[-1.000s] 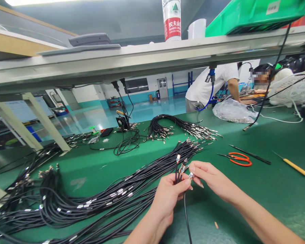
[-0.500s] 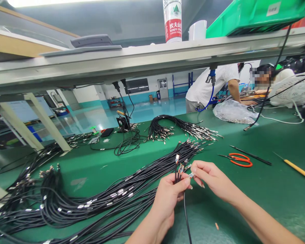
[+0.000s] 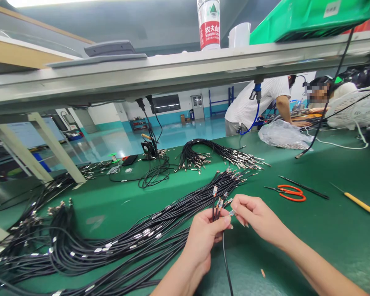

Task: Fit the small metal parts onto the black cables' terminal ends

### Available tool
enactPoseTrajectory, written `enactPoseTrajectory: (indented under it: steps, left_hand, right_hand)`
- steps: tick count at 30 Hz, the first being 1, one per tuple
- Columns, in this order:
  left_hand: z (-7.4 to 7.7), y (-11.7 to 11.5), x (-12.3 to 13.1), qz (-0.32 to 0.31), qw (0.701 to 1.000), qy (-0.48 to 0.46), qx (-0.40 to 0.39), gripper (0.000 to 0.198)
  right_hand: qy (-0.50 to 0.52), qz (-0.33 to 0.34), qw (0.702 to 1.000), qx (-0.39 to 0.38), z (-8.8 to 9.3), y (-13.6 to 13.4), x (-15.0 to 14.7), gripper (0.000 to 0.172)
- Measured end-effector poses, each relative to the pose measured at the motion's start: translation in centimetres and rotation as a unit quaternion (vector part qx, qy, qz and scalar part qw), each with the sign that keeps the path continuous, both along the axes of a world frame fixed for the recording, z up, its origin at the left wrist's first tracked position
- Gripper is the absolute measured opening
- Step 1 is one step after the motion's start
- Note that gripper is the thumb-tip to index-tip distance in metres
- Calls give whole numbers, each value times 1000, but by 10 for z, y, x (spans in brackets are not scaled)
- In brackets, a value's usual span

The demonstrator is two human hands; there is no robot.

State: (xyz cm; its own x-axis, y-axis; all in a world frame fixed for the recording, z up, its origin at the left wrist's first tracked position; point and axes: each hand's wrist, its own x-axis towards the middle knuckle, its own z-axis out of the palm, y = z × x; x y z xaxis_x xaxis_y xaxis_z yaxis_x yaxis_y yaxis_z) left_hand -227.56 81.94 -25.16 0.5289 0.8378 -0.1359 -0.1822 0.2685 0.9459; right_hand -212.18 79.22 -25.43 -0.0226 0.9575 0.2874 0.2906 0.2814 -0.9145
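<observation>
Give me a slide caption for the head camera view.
Left hand grips black terminal-tipped cables while the right hand pinches one terminal over a green workbench.

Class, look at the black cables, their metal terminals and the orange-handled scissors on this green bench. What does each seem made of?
The black cables look like matt, flexible plastic or rubber sheathing, given their soft curves. The metal terminals shine silvery, probably plated metal. The orange-handled scissors have glossy, probably plastic grips.
</observation>
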Motion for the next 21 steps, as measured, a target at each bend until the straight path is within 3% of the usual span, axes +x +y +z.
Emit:
enactPoseTrajectory:
  steps: [21]
  left_hand:
    - [4, 0, -1, -18, 1000, 5, -2, 28]
  right_hand:
    - [53, 33, 998, -33, -6, 3, -1, 39]
